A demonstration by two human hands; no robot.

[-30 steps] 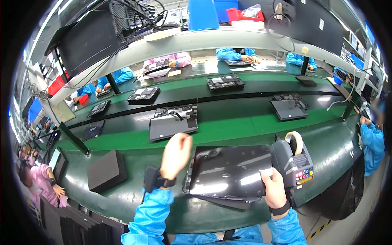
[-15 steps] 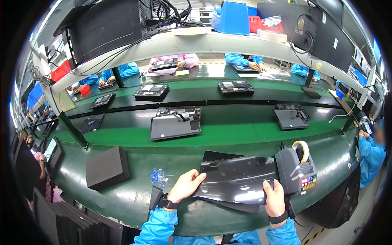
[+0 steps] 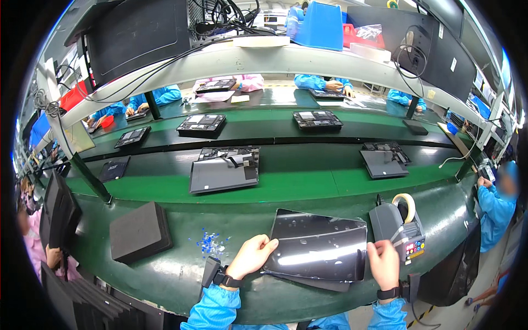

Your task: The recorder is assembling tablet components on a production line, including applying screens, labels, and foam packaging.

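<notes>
Screen (image 3: 319, 237): where is it relative to you?

— On the bench (image 3: 165, 280) in front of you, glossy black side up, over a dark pad (image 3: 333, 286) that shows below its lower edge.

— Fingers?

— Your left hand (image 3: 252, 257) pinches the screen's left edge. Your right hand (image 3: 385, 263) is just beside the right edge, thumb and forefinger drawn together; whether they grip anything, I cannot tell.

— Around your hands?

— Blue and clear scraps (image 3: 210, 243) scattered past your left wrist; farther left, a dark block (image 3: 138, 231). Near your right hand, a dark grey tape dispenser (image 3: 386, 223) carrying a cream roll (image 3: 412, 209).

— Farther out?

— Two opened laptops: one left of centre (image 3: 224, 175), one at right (image 3: 385, 163). Behind those, two more with bare insides, one left (image 3: 202, 124), one right (image 3: 317, 119). Overhead, a pale shelf (image 3: 247, 66); beyond, co-workers' pink sleeves (image 3: 252, 82) and blue sleeves (image 3: 309, 82).
</notes>
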